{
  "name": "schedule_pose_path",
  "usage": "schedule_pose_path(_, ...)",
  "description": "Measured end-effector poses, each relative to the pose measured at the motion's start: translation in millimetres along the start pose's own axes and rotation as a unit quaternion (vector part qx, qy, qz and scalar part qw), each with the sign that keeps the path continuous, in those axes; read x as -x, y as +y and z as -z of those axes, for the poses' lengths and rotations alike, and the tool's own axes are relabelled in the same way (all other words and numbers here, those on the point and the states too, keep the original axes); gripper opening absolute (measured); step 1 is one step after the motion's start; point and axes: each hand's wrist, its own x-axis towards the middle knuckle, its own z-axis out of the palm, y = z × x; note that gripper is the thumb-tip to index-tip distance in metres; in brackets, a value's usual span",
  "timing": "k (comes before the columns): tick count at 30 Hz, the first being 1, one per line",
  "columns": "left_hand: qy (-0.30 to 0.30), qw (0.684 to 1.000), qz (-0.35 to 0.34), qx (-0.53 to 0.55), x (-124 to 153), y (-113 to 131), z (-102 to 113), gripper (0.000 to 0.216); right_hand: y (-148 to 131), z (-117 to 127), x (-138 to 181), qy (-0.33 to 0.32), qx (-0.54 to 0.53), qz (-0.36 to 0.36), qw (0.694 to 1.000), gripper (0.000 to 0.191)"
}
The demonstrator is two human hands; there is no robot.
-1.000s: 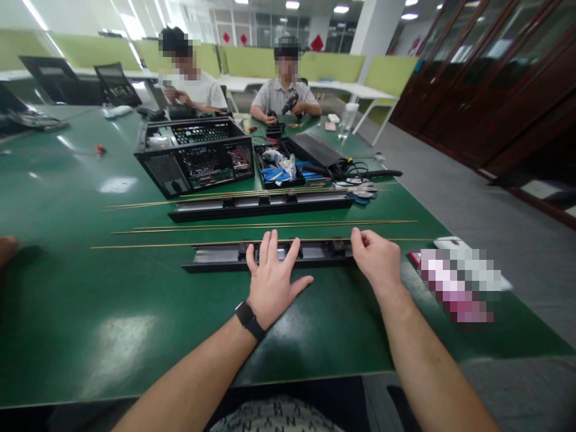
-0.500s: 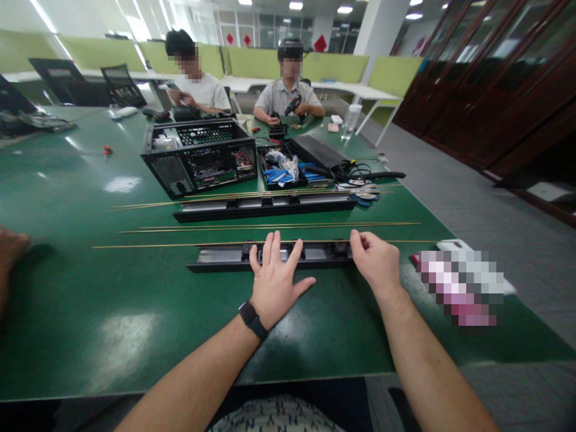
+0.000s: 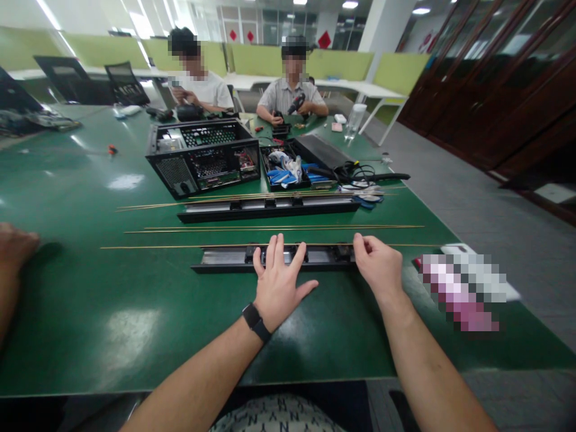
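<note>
Black rail (image 3: 225, 258) lies before you at twelve o'clock, a brass rod (image 3: 148, 247) along its far edge. At ten, more of a co-worker's hand (image 3: 18, 243) now shows, well apart. Your left hand (image 3: 278, 288) is spread open over the rail's middle; at one o'clock your right hand (image 3: 380, 264) is closed, apparently pinching the rod. Neither has shifted along the rail, suggesting a steady hold.

Looks like an open-plan office, given lime-green partitions (image 3: 333, 63) above white desks (image 3: 346, 87) at 12 o'clock, a black mesh-backed chair (image 3: 126, 85) at 11, glass-paned wooden cabinets (image 3: 483, 96) toward 1, ceiling lights (image 3: 350, 5) overhead.
</note>
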Motion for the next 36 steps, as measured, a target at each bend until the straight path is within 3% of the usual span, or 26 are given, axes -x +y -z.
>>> schedule_pose_path(26,0.003,0.999,0.007,0.032,0.7,-0.5,0.0,0.076,-1.6,1.3,1.9,-0.006,-0.003,0.000,1.000,0.044)
schedule_pose_path(32,0.031,0.997,0.017,0.064,0.3,0.7,-0.1,0.051,-2.2,1.7,1.6,-0.009,-0.003,-0.001,1.000,0.044)
schedule_pose_path(36,0.040,0.996,0.021,0.078,0.3,2.0,1.9,0.048,-2.6,2.3,1.4,-0.010,0.000,-0.003,1.000,0.043)
